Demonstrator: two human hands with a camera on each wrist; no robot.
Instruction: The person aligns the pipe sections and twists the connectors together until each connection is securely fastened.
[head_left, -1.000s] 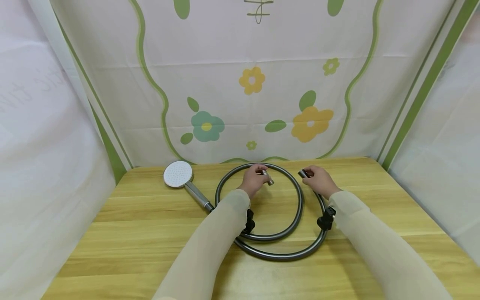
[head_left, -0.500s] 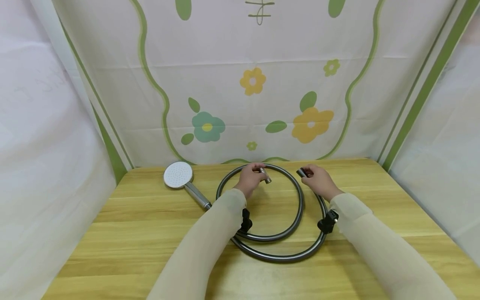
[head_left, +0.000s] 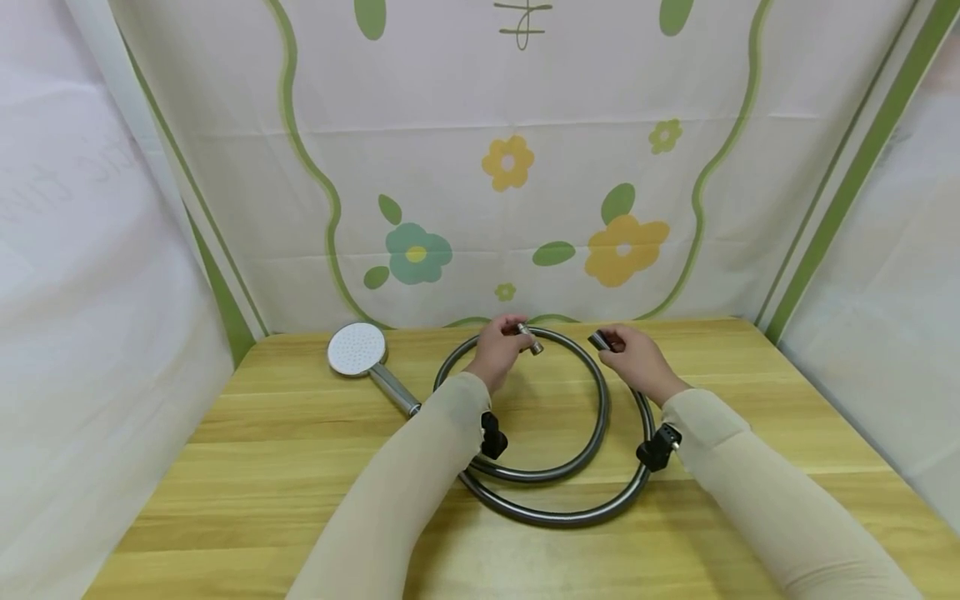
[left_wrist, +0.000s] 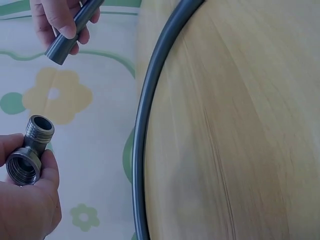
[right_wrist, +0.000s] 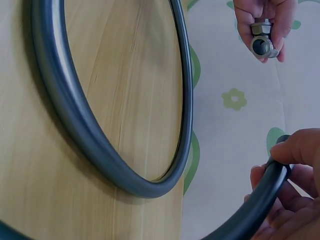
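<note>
Between thumb and fingers, my left hand [head_left: 495, 357] pinches a small metal threaded fitting [head_left: 530, 339] above the table. The left wrist view shows the fitting's outer thread [left_wrist: 39, 131] pointing up and a wider opening with inner threads beside it. My right hand [head_left: 637, 364] grips the dark grey shower hose [head_left: 562, 517] close behind its smooth end sleeve [left_wrist: 61, 50]. That sleeve points toward the fitting, with a gap between them. The rest of the hose lies looped on the table. At the left, a shower head [head_left: 357, 349] with a white face lies joined to a grey handle [head_left: 392, 388].
The hose loops cover the middle of the wooden table [head_left: 247, 500], under and between both forearms. A white curtain [head_left: 450, 75] with printed flowers stands behind the table's back edge, and white cloth walls [head_left: 892, 292] flank both sides.
My left hand has shifted slightly left and upward with the fitting. My right hand has brought the hose end a little left and up.
</note>
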